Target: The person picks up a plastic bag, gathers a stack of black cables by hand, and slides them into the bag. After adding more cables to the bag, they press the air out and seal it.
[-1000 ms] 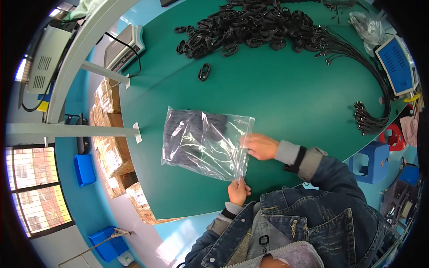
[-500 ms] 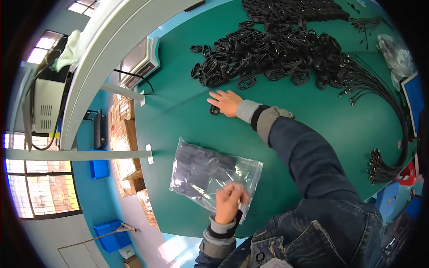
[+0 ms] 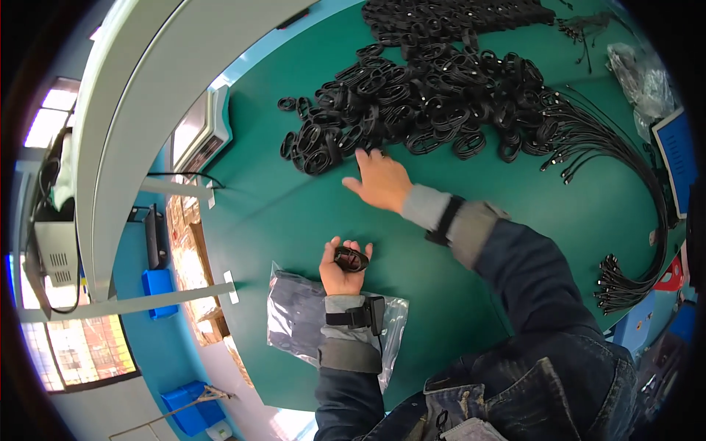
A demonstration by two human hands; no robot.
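My left hand [image 3: 340, 278] is palm up and curled round a coiled black cable [image 3: 352, 258]. Its forearm crosses over a clear plastic bag [image 3: 294, 316] that lies on the table with dark contents. Farther off, my right hand [image 3: 384, 182] reaches to the near edge of a big heap of coiled black cables [image 3: 448, 110]. The right thumb sticks out to the left and the fingers stretch forward, their tips by the coils. Whether those fingertips touch a coil cannot be made out.
All this lies on a green table [image 3: 456, 294]. A bundle of long black cables [image 3: 647, 191] curves down the right side. Clear plastic bags [image 3: 640, 81] sit at the far right, near a blue panel [image 3: 673, 158]. A scale-like device [image 3: 202, 132] and a white frame [image 3: 129, 95] stand left.
My left hand has moved up from the bag and now holds a coil. My right hand has gone from the lone coil on the table to the heap's edge. The view has shifted.
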